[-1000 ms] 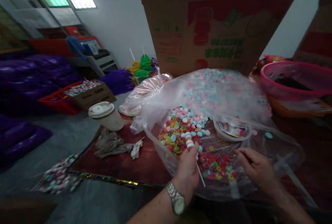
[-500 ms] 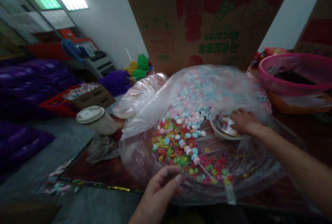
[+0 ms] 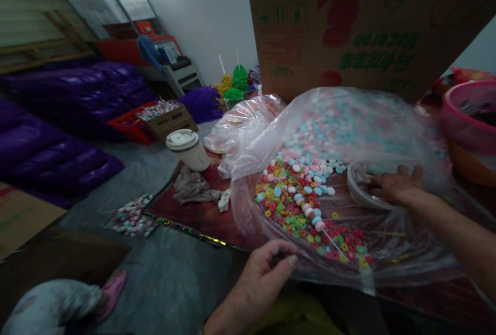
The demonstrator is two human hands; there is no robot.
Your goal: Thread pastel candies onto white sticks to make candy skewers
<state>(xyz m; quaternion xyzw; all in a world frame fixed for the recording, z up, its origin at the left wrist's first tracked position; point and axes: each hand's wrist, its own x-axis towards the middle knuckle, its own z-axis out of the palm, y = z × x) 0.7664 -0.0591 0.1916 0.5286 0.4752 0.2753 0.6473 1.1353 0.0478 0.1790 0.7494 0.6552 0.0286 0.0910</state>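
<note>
My left hand (image 3: 267, 275) is at the front edge of the plastic bag, fingers curled with the thumb apart and nothing between them. My right hand (image 3: 401, 184) reaches into a round white bowl (image 3: 358, 196) at the right; its fingertips are partly hidden, and whether they hold anything does not show. A skewer of pink, white and blue candies (image 3: 309, 212) lies on loose coloured rings (image 3: 287, 208), its bare stick pointing toward the front. Behind them, more pastel candies (image 3: 341, 128) fill a clear plastic bag (image 3: 248, 221).
A lidded cup (image 3: 189, 151) and a crumpled cloth (image 3: 191, 186) are on the table's left part. A large cardboard box (image 3: 302, 30) stands behind. A pink basin (image 3: 470, 112) is at the right. A person's leg with a pink shoe (image 3: 114, 293) shows at lower left.
The view has swung left, so the table's things appear further right. My right hand has moved from the bowl's right rim further into it. My left hand looks much the same.
</note>
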